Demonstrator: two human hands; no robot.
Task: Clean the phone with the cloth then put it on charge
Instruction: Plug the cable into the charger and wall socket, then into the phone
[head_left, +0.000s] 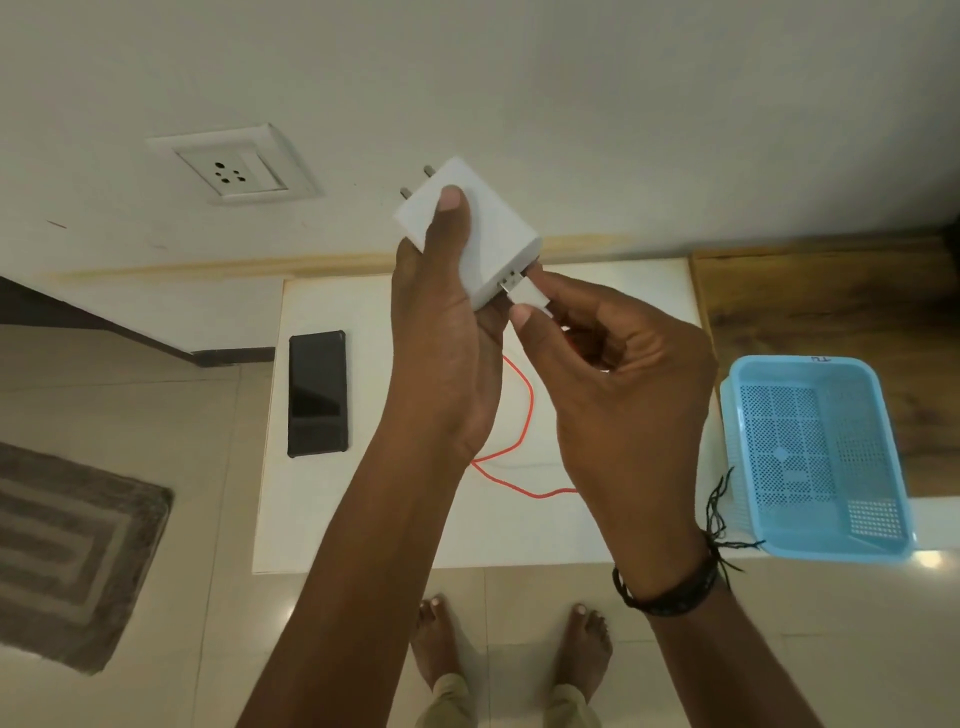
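Beige floor tiles are lying nearest to you, with your bare feet (436, 639) standing on them and a grey mat (67, 556) lying on the near left. Just beyond your feet, a white table (363, 519) is running toward the wall.

An orange cable (524, 410) is looping across the table's middle and rising to your right hand. The black phone (317, 395) is lying flat, screen up, on the table's left side, well apart from both hands and joined to nothing. A blue perforated basket (800, 364) is sitting at the right edge. No cloth is showing anywhere.

Above the table, your left hand (447, 338) is gripping a white charger adapter (493, 234), thumb pressing its top face, the two pins pointing away from you. Your right hand (623, 374), wearing a black wristband (670, 592), is pinching the cable's white USB plug (514, 288) at the adapter's near end, its metal tip partly showing.

Farthest away, a white wall socket (234, 166) is waiting, to the left of the adapter.

You seem to be working on the charging step, joining cable to adapter. Next, you are likely needing to push the plug fully home, carry the pins left to the socket, then bring the cable's free end to the phone.
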